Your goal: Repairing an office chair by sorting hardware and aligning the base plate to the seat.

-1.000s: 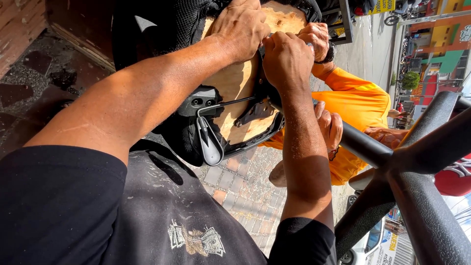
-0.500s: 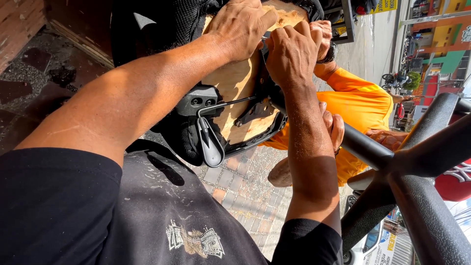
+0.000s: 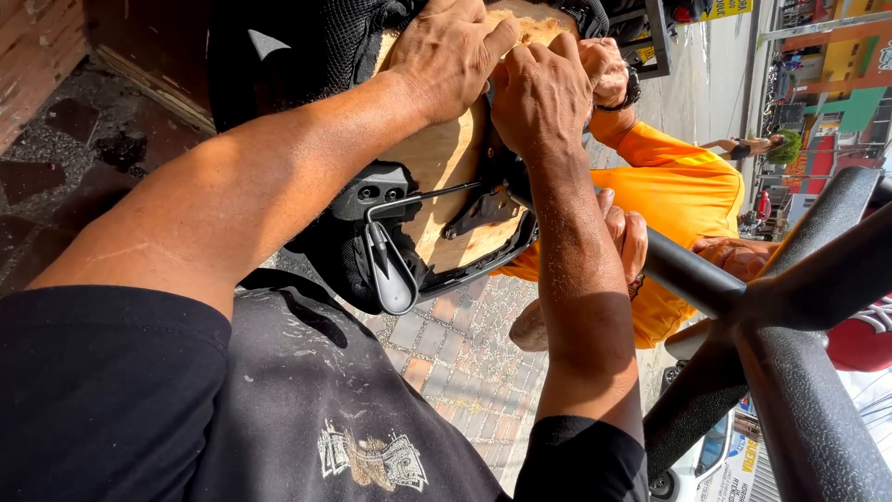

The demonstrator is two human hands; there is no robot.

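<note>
Two bare hands work at the top of the head view, both pressed onto an upturned motorcycle seat (image 3: 446, 186) whose tan foam underside faces the camera. The left hand (image 3: 451, 56) lies over the foam's upper edge, fingers (image 3: 492, 42) curled down and gripping the black mesh cover (image 3: 316, 46) where it wraps the rim. The right hand (image 3: 539, 93) sits just beside it, touching it, fingers bent tight and pinching the same cover edge against the foam. A black plastic base with a metal latch rod (image 3: 418, 200) shows below the hands. Behind the seat a person in an orange shirt (image 3: 688, 204) holds its far side with one hand (image 3: 609, 70). Dark metal tubes (image 3: 771, 307) cross at right, above a paved brick floor (image 3: 455, 363).
</note>
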